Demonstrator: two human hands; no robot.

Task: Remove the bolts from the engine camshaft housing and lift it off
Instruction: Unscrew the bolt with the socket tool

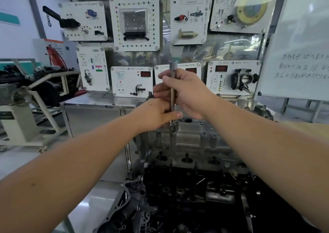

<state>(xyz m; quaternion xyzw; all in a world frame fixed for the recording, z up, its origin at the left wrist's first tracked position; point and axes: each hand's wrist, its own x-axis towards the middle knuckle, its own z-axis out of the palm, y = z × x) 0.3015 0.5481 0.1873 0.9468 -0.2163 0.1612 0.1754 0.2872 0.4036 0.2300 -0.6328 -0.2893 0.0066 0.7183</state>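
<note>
Both of my bare forearms reach forward from the bottom corners, over the dark, greasy engine block that lies closest to me, its black top crowded with holes and small metal parts. Just beyond it sits the grey cast-aluminium camshaft housing, dull and rough-surfaced, with a row of upright tubular bosses along its near face, a line of dark round ports beneath them and one round bore open in its top near my hands. It rests on the engine, in the middle of my view. My right hand is curled around the upper half of a long, slim, silver steel socket extension bar that stands upright, its square-holed head poking out above my fingers. My left hand grips the bar's lower end, thumb stretched across to the right, just above the spot where the tip meets the housing's top edge; whether it sits on a bolt I cannot tell. Behind the engine stands a brushed stainless steel cabinet, and above it hang white training display panels carrying car parts. At right leans a whiteboard with handwriting.
</note>
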